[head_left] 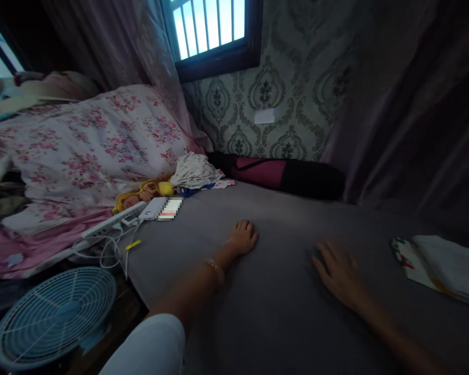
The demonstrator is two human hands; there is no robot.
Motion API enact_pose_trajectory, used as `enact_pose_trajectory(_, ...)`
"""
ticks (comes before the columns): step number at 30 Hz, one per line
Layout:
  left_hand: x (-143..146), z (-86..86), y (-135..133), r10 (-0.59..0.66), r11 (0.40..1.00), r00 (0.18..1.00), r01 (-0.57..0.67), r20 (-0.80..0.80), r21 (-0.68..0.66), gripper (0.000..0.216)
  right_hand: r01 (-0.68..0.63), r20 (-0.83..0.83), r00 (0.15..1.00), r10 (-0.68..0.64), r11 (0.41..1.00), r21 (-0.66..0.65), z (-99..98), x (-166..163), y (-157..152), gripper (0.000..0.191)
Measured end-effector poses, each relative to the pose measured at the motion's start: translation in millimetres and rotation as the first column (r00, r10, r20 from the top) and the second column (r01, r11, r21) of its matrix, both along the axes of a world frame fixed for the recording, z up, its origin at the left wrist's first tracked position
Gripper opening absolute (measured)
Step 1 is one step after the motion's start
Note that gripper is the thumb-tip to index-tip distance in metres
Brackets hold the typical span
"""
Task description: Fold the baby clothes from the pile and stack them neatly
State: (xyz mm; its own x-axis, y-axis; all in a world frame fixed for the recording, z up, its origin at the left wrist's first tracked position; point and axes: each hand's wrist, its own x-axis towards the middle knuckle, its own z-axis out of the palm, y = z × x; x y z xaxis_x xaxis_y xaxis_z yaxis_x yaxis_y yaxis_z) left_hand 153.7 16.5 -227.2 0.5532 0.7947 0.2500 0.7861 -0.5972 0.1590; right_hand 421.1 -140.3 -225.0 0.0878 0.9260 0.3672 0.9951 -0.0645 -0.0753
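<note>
My left hand [243, 238] rests palm down on a grey bed sheet [273, 317]. Its fingers are bent and slightly apart, with nothing visible in them; a thin bracelet [214, 268] circles the wrist. Farther right, my right hand [338, 273] is spread low over the same sheet, slightly blurred. Nothing shows in its fingers, and whether its palm touches the sheet is hard to tell. To its right lies a folded white cloth [449, 265] with a patterned edge.
At left are a white power strip [113, 224] with cables, a white power bank [153, 208], a yellow toy [140, 195] and a blue fan [58, 317]. Crumpled cloth [195, 171] and floral bedding [101, 138] lie behind. A black and maroon long item [260, 172] lines the wall.
</note>
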Motion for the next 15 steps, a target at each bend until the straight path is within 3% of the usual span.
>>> enact_pose_trajectory(6,2,0.4,-3,0.01,1.0,0.999,-0.009,-0.031,0.026,0.049,-0.203,-0.068,0.978,0.198,0.977,-0.069,-15.4,-50,-13,0.057)
enact_pose_trajectory(10,-3,11.2,5,-0.035,0.999,0.998,0.034,-0.052,-0.028,0.048,-0.232,-0.131,0.968,0.216,0.965,-0.123,-26.0,-61,-26,0.056)
enact_pose_trajectory(12,-13,20.7,19,-0.15,0.98,0.988,0.146,-0.019,-0.135,0.047,-0.227,-0.157,0.966,0.206,0.965,-0.132,-31.6,-61,-29,0.054)
enact_pose_trajectory(15,-39,36.8,56,-0.302,0.874,0.939,0.342,0.167,-0.345,0.038,-0.233,-0.169,0.963,0.209,0.963,-0.135,-39.9,-59,-32,0.051)
